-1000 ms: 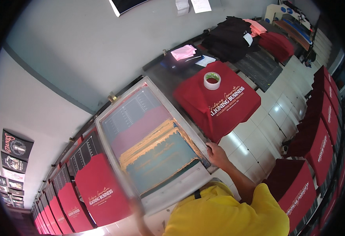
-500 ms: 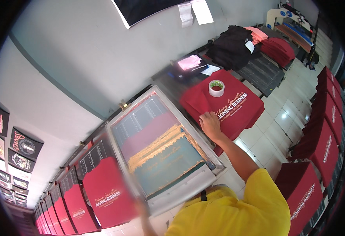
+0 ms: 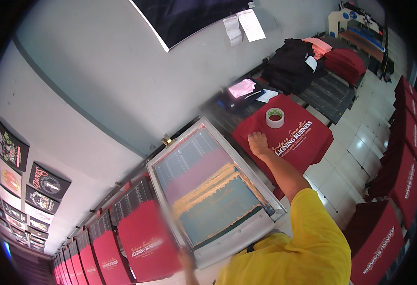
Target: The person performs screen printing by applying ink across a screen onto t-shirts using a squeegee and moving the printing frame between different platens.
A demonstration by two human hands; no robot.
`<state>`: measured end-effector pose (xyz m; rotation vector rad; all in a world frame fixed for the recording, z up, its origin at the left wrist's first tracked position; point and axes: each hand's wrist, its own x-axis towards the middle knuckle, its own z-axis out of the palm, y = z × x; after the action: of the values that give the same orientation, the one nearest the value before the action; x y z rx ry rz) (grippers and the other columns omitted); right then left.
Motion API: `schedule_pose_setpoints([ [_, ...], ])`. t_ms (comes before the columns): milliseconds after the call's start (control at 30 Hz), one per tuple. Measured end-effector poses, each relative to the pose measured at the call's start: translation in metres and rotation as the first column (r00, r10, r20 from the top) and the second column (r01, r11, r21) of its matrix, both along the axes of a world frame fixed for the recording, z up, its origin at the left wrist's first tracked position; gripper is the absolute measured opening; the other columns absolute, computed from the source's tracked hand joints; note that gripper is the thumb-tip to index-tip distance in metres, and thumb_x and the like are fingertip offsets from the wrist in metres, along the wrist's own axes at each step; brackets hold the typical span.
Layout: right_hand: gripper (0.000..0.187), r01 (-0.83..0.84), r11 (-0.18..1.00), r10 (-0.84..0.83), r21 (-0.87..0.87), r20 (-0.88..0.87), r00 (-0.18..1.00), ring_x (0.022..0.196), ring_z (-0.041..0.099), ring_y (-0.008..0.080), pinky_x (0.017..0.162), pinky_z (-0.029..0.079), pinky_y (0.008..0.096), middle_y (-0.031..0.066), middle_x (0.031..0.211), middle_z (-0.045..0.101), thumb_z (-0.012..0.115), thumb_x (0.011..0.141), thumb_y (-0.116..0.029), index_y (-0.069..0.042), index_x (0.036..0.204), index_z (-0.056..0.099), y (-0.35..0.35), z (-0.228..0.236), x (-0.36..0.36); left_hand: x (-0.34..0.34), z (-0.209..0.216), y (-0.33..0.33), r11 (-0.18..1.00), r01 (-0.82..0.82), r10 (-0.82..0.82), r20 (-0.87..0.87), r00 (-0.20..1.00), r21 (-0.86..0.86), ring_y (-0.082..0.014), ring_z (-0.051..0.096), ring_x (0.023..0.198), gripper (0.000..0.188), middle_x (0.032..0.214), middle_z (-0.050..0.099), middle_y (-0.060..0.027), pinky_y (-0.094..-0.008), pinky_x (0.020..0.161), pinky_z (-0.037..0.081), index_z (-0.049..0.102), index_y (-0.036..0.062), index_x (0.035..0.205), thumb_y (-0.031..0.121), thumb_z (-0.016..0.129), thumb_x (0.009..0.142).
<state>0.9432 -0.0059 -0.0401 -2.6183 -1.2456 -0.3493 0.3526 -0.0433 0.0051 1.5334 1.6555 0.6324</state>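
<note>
A screen-printing frame with a silver rim lies in front of me, tilted in the view. Orange-gold ink is smeared across its mesh, above a blue-green area. My left hand, smeared by motion, is at the frame's near left corner; its fingers cannot be made out. To the right of the frame, my right hand rests on a red printed cloth, fingers bent slightly and apart, with nothing seen in them. A roll of white tape sits on this cloth, just beyond the hand.
Left of the frame, another red printed cloth heads a row of similar ones on dark boards. More red cloths hang along the right. Farther back are a pink cloth, black garments and a red stack.
The whole view has shifted, so things sit farther right and lower. My right hand has slid farther away over the red cloth, closer to the tape. My left hand stays by the frame's corner.
</note>
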Motion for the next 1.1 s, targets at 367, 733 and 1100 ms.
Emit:
schedule_pose_setpoints([
  [367,0.019,0.162,0.761,0.373,0.628,-0.629,0.682,0.089,0.070,0.0323,0.079,0.054,0.0433,0.0185,0.092,0.071,0.061,0.087,-0.017,-0.003,0.098,0.067,0.011,0.014,0.012,0.001,0.001,0.002,0.996,0.038,-0.030,0.105,0.994,-0.076,-0.0183,0.054,0.088,0.053,0.094,0.061,-0.0096,-0.0353,0.079,0.045,0.060,-0.0053,0.106,0.044,0.040,0.102],
  [733,0.027,0.098,0.904,0.201,0.415,-0.617,0.760,0.100,0.064,0.0369,0.084,0.052,0.0450,0.0205,0.109,0.066,0.057,0.092,-0.018,-0.001,0.113,0.059,-0.163,0.036,-0.128,-0.016,-0.026,0.006,0.998,-0.015,0.019,0.077,0.997,-0.054,-0.0205,0.056,0.086,0.055,0.094,0.062,-0.0109,-0.0362,0.078,0.046,0.059,-0.0067,0.112,0.044,0.041,0.102],
  [1100,0.026,0.217,0.900,0.091,0.377,-0.651,0.754,0.100,0.060,0.0433,0.087,0.049,0.0488,0.0265,0.106,0.063,0.048,0.096,-0.020,0.002,0.106,0.058,-0.192,0.016,-0.179,-0.048,-0.068,0.018,0.990,0.019,-0.024,0.033,0.999,0.137,-0.0247,0.060,0.083,0.020,0.088,0.062,-0.0110,-0.0419,0.073,0.047,0.063,0.0048,0.099,0.019,0.048,0.098],
])
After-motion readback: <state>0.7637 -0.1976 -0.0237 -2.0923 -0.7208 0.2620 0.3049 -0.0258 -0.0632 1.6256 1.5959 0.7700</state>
